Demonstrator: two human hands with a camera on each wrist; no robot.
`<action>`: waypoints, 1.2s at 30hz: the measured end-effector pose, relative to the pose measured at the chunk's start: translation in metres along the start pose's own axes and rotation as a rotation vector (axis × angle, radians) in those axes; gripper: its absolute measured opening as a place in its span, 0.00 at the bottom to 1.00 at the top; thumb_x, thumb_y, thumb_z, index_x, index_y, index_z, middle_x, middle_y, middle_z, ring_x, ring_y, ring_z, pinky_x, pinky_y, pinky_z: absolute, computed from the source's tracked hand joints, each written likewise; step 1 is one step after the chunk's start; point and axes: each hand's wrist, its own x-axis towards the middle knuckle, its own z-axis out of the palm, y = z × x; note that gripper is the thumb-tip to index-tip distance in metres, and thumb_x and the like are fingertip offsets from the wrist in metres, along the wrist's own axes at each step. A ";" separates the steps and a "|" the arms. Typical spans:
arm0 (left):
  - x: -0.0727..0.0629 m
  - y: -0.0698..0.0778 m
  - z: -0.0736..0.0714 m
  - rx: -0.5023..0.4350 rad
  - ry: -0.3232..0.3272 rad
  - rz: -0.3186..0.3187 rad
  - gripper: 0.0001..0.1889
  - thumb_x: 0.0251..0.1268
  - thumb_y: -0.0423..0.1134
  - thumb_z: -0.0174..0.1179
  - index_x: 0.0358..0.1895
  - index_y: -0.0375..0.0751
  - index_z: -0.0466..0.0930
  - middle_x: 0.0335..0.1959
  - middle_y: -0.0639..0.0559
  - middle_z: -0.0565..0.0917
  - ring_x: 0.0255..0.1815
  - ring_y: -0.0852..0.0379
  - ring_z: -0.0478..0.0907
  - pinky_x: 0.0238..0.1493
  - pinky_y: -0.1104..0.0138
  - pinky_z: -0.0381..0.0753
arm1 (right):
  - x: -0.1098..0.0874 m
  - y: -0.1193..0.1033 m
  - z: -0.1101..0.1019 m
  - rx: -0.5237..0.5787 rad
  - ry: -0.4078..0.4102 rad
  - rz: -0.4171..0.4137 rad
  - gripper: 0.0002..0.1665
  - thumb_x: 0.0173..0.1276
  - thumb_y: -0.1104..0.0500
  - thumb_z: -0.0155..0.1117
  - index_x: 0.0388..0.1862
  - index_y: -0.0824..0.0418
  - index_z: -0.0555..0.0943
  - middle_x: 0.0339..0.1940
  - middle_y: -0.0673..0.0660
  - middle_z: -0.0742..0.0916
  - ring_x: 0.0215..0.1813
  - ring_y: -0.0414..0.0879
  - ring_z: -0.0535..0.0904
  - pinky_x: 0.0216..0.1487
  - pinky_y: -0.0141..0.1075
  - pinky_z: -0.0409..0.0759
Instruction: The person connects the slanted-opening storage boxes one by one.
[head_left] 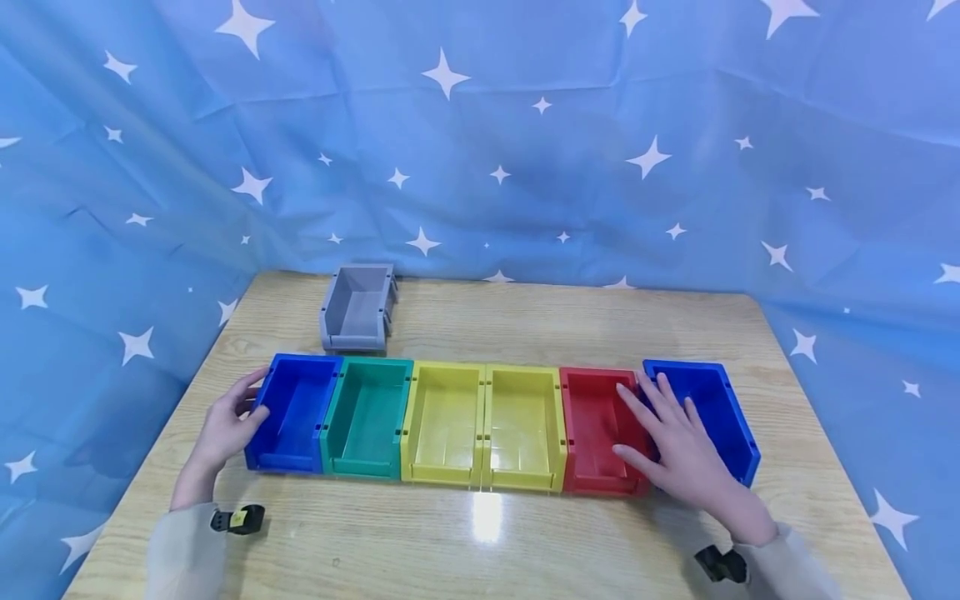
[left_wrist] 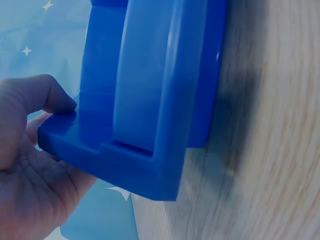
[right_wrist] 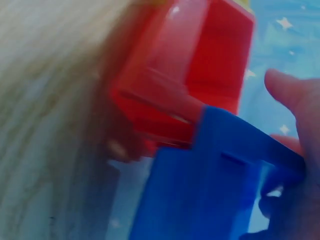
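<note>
A row of plastic bins runs across the table. At its left end my left hand holds the side wall of a blue bin, thumb over the rim and fingers outside. Beside it stand a green bin, two yellow bins and a red bin. A second blue bin sits slightly angled at the right end. Over the near side of this bin and the red one, my right hand spreads its fingers, thumb above the red bin. The right wrist view is blurred; contact there is unclear.
Behind the row, toward the back left, a grey bin stands on the wooden table. A blue cloth with white stars hangs along the back and sides. Each wrist wears a small black camera.
</note>
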 end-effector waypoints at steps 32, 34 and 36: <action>-0.001 -0.006 -0.002 0.021 -0.034 0.020 0.29 0.59 0.20 0.50 0.66 0.27 0.61 0.59 0.26 0.69 0.54 0.31 0.69 0.54 0.53 0.73 | 0.019 0.001 0.023 -0.100 0.080 0.025 0.54 0.51 0.40 0.69 0.74 0.53 0.58 0.73 0.63 0.60 0.75 0.60 0.40 0.60 0.70 0.50; -0.001 -0.007 -0.002 0.013 -0.037 0.020 0.28 0.59 0.20 0.50 0.66 0.26 0.61 0.60 0.26 0.68 0.55 0.30 0.69 0.55 0.61 0.73 | 0.021 0.002 0.024 -0.104 0.076 0.026 0.54 0.50 0.40 0.69 0.74 0.53 0.58 0.73 0.63 0.61 0.75 0.59 0.40 0.60 0.69 0.51; -0.001 -0.007 -0.001 0.016 -0.036 0.015 0.28 0.59 0.21 0.49 0.66 0.27 0.60 0.60 0.26 0.68 0.55 0.30 0.69 0.52 0.76 0.71 | 0.023 0.003 0.024 -0.107 0.075 0.020 0.54 0.50 0.41 0.69 0.73 0.53 0.58 0.72 0.63 0.62 0.75 0.60 0.40 0.59 0.70 0.52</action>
